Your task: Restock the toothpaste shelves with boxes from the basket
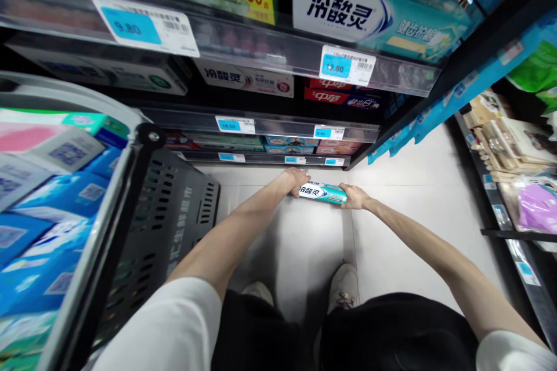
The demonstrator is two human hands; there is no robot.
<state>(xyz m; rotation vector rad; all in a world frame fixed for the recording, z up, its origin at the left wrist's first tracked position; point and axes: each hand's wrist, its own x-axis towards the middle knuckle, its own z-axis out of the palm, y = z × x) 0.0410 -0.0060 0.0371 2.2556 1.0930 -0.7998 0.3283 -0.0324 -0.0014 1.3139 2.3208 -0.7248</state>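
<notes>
The left hand (296, 181) and the right hand (354, 196) hold a long white-and-teal cardboard box with dark lettering (322, 192) crosswise between them — the left fingers pinch one end, the right fingers the other — and it hangs over the pale tiled floor (391, 232). Just beyond the fingers stands a black shelf unit with clear-fronted ledges (282, 126), bearing, higher than the hands, a red-and-blue carton (343, 97) and a larger white-and-teal carton (378, 8). Well left of the left fingers is a grey slotted plastic basket (150, 226), filled with blue, white and green cartons (56, 197).
</notes>
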